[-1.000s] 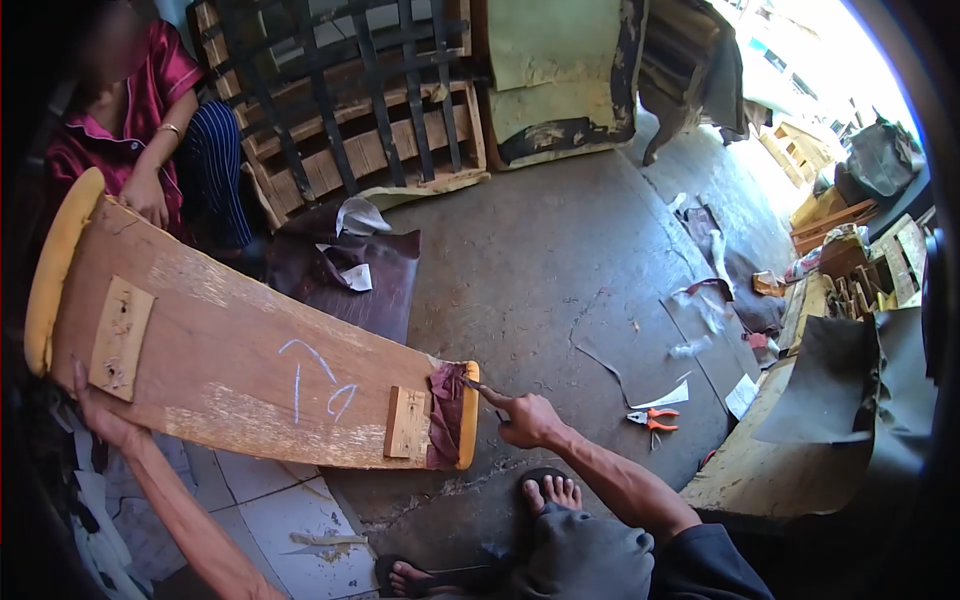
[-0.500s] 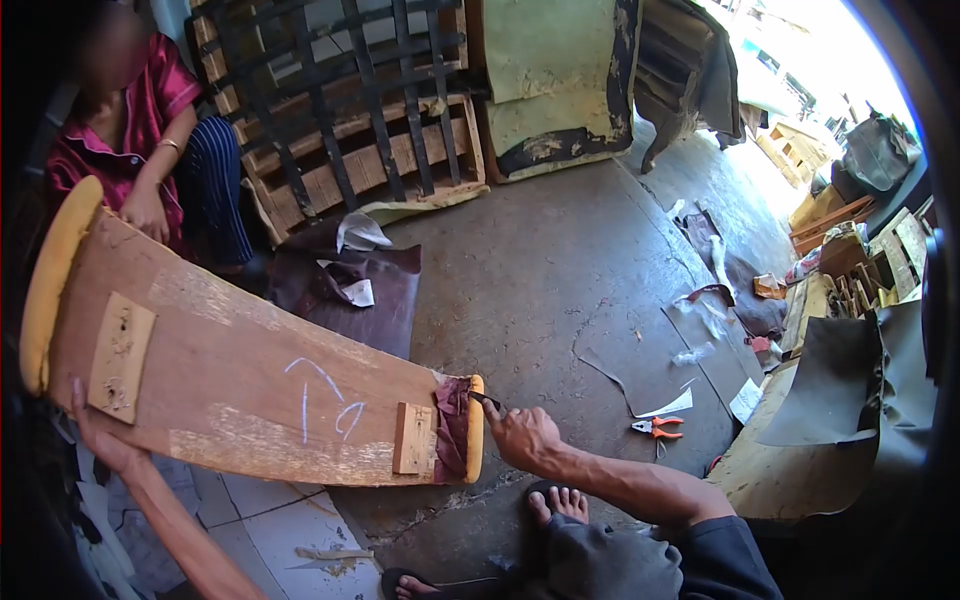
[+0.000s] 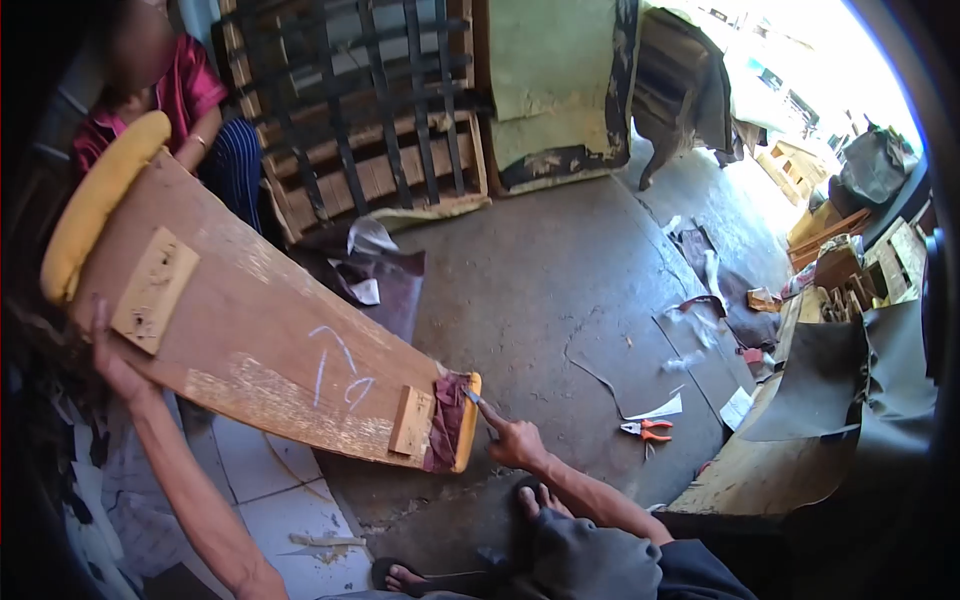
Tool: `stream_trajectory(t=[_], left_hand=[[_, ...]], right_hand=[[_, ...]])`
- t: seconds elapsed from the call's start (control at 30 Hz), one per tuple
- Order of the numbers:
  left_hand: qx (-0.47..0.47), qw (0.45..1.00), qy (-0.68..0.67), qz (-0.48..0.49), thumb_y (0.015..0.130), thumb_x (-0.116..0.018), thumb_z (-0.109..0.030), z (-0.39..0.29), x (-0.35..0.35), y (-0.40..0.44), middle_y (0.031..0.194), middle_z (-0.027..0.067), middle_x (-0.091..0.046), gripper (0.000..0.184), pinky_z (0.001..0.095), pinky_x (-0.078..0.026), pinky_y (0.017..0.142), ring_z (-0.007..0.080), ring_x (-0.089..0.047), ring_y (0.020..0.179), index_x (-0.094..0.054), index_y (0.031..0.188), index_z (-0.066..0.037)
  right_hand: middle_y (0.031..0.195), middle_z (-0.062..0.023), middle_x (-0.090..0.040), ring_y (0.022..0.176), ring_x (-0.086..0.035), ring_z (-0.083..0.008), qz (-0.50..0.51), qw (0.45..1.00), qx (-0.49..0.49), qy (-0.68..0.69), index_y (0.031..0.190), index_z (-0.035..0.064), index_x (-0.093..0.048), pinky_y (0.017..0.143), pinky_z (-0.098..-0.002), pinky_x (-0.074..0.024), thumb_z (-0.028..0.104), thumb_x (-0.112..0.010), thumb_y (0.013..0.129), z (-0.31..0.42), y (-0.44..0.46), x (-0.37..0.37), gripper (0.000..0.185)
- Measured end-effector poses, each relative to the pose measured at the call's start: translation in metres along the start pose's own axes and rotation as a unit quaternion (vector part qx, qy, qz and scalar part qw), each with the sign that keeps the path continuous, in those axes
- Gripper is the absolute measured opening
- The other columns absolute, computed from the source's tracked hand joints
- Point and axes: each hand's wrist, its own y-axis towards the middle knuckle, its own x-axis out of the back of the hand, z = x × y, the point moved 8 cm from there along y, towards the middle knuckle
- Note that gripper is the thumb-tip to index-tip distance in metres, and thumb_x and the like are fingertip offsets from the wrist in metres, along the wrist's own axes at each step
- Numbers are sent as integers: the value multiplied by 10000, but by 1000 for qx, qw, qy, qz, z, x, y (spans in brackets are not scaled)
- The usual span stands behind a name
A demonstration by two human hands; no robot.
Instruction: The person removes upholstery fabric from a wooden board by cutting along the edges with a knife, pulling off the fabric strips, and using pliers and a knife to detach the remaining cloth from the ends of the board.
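Observation:
A long curved wooden furniture panel (image 3: pixel 262 295) with yellow foam on both ends slants across the left half of the view. My left hand (image 3: pixel 118 370) supports its lower left edge, fingers lying against the wood. At the lower right end, maroon upholstery material (image 3: pixel 446 425) is bunched beside the foam strip (image 3: pixel 468 430). My right hand (image 3: pixel 518 443) is closed round a slim tool (image 3: pixel 474 398) whose tip touches the edge of the maroon material; its exact kind is unclear. Two small wooden blocks, an upper block (image 3: pixel 156 290) and a lower block (image 3: pixel 411 421), sit on the panel.
A person in a maroon satin top (image 3: pixel 195 80) sits behind the panel. A wooden frame with black webbing (image 3: pixel 375 110) stands at the back. Orange-handled pliers (image 3: pixel 648 430) and maroon scraps (image 3: pixel 400 290) lie on the floor. Dark sheet material (image 3: pixel 815 385) rests at the right.
The panel has tilted more steeply, its right end lying lower relative to its left. My right hand has shifted slightly down, its tool still at the maroon edge. My left hand keeps its hold.

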Motion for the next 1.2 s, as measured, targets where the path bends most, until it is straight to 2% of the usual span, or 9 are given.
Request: stream_trajectory(t=[0.17, 0.33, 0.43, 0.53, 0.6, 0.63, 0.83, 1.07, 1.2], left_hand=[[93, 994, -58, 12, 946, -596, -332, -11, -21, -14, 1412, 141, -487, 611, 373, -383, 1091, 253, -500, 1290, -444, 1408, 37], [99, 995, -30, -2, 944, -592, -340, -18, -17, -23, 1388, 152, -498, 635, 391, -423, 1062, 272, -536, 1248, -407, 1441, 11], [86, 996, -19, -20, 941, -576, -349, -18, -28, -29, 1453, 152, -445, 680, 439, -392, 1097, 309, -494, 1299, -338, 1519, -80], [111, 993, -18, -27, 945, -571, -351, -7, -28, -24, 1480, 138, -425, 685, 434, -381, 1105, 308, -479, 1318, -334, 1523, -72], [96, 995, -33, -19, 943, -577, -352, 0, -21, -17, 1493, 128, -414, 695, 419, -356, 1124, 293, -459, 1337, -335, 1523, -57], [72, 997, -13, -21, 942, -580, -354, 0, -18, -13, 1496, 125, -411, 698, 410, -342, 1133, 281, -446, 1347, -339, 1519, -42], [106, 993, -51, -11, 951, -570, -360, -4, 2, -7, 1457, 127, -450, 674, 388, -359, 1112, 263, -472, 1316, -369, 1491, -9], [65, 996, 2, -61, 954, -568, -343, -16, -19, -27, 1447, 126, -458, 667, 383, -369, 1106, 261, -483, 1310, -368, 1487, 4], [16, 997, 24, -69, 946, -577, -348, -17, -3, -7, 1488, 126, -421, 664, 402, -351, 1125, 274, -448, 1348, -388, 1486, -12]], right_hand=[[857, -195, -711, 747, -711, -366, 110, 978, -19, -177, 1511, 54, -346, 625, -493, -553, 145, -580, 843, 41, 22, 27, 713], [876, -210, -717, 755, -719, -365, 156, 972, -37, -173, 1490, 38, -356, 620, -478, -578, 157, -425, 1016, 45, 26, 15, 494], [861, -219, -711, 739, -712, -374, 159, 976, -20, -147, 1480, 21, -362, 618, -485, -571, 202, -482, 976, 34, 30, 10, 549], [798, -231, -688, 697, -704, -354, 119, 990, -18, -73, 1553, 115, -291, 622, -457, -564, 133, -581, 789, 11, 30, 11, 817], [748, -211, -672, 677, -685, -392, 70, 984, 14, 162, 1567, 256, -272, 643, -480, -562, 162, -610, 729, -14, 16, -3, 909], [707, -185, -659, 670, -676, -406, -5, 988, 30, 151, 1558, 340, -275, 662, -495, -562, 188, -632, 710, -21, 12, -20, 932], [806, -228, -702, 719, -704, -401, 113, 988, -14, -107, 1538, 148, -341, 666, -505, -566, 174, -579, 818, 26, 14, 33, 759], [850, -202, -712, 701, -701, -395, 124, 986, -70, -84, 1518, 111, -367, 632, -499, -564, 112, -565, 776, 30, 13, 21, 767], [779, -188, -685, 658, -684, -384, -83, 995, 42, 44, 1535, 183, -345, 610, -494, -562, 147, -650, 698, 18, 14, 0, 892]])
